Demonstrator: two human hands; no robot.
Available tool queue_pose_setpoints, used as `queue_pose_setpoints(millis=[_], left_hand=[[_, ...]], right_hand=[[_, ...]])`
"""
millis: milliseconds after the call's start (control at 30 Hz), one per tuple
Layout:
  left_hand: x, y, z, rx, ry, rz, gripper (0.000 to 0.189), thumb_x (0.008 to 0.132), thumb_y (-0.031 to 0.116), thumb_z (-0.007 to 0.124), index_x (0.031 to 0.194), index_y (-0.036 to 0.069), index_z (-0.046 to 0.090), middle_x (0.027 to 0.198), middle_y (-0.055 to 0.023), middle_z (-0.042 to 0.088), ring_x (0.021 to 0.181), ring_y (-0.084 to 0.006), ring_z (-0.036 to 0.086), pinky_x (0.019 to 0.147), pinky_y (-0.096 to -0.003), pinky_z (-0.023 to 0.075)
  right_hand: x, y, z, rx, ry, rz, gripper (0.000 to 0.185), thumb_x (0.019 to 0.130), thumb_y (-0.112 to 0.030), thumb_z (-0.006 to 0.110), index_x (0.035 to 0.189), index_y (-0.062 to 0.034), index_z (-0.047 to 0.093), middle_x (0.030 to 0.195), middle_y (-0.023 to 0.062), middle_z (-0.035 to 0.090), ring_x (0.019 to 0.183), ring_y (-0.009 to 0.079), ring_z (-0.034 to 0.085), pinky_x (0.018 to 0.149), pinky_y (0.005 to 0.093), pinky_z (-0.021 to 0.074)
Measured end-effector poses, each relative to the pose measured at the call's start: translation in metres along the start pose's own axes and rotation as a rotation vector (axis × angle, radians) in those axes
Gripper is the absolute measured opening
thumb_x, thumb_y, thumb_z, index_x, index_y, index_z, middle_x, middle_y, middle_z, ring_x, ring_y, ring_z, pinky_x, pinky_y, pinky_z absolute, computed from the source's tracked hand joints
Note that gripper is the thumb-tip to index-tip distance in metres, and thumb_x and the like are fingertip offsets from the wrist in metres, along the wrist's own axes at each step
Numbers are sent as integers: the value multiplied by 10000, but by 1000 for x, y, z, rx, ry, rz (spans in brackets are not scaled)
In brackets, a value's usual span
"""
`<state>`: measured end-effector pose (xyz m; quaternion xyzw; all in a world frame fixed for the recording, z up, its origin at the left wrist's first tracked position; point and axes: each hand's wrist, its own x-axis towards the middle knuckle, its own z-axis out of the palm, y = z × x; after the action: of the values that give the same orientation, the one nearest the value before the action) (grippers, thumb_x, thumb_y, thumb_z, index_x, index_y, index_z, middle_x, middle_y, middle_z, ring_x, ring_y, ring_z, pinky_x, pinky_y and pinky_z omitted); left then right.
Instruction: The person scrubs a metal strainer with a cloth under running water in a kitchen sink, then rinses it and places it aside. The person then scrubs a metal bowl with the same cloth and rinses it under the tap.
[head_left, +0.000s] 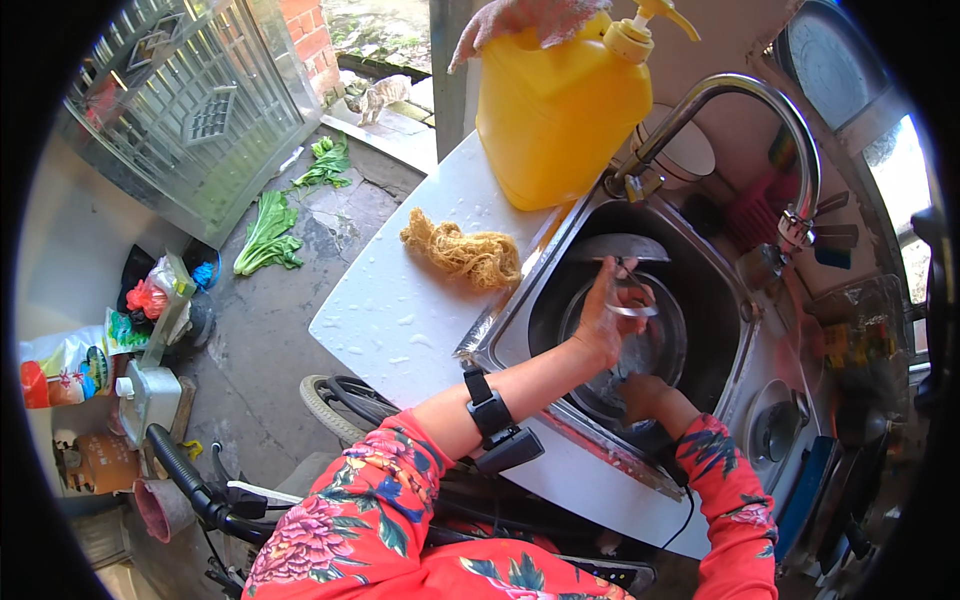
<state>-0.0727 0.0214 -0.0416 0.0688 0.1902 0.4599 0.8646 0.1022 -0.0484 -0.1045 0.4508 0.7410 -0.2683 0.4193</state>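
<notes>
Over the sink, my left hand grips a small clear vessel with a pale shiny rim; its exact kind is hard to make out. Below it, a round metal basin sits in the sink with some water in it. My right hand reaches down into the near side of this basin, its fingertips hidden or blurred. Whether it holds anything cannot be seen. A grey metal dish or lid leans at the sink's far end, just beyond my left fingers.
A curved chrome faucet arches over the sink's right side. On the wet white counter lie a tan mesh scrubber and a large yellow pump jug. A bicycle stands close at left. Leafy greens lie on the floor; a cat is outside.
</notes>
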Motion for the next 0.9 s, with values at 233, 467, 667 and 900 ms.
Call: queue_pose_setpoints(millis=[233,467,667,900], left_hand=[[5,-4,-3,149,124,102,393,949,343,389,1309,195,446,744,-34,574,512,-111,493,496,-239,388],[22,-30,-25,529,267,104,201,791,116,565,989,83,588,812,-19,550,735,-98,491,644,-233,389],[19,-43,-24,1056,336,306,318,744,43,606,1056,9,556,1032,-127,542,961,-216,530,824,-310,424],[-6,-38,-4,1454,-19,912,448,725,116,683,1124,32,498,1200,-181,481,1168,-345,436,980,-377,358]], right_hand=[[-14,-4,9,-121,101,-34,375,682,-272,677,966,-27,669,1006,192,617,932,325,622,801,393,512],[-31,-19,1,199,465,-46,260,755,-206,597,912,0,622,905,218,625,820,378,617,728,436,503],[-52,-35,-7,431,738,-60,236,827,-221,575,897,4,575,816,229,614,765,414,592,649,485,467],[-72,-30,-15,726,970,28,200,844,-175,606,861,20,566,705,239,582,662,431,558,575,446,439]])
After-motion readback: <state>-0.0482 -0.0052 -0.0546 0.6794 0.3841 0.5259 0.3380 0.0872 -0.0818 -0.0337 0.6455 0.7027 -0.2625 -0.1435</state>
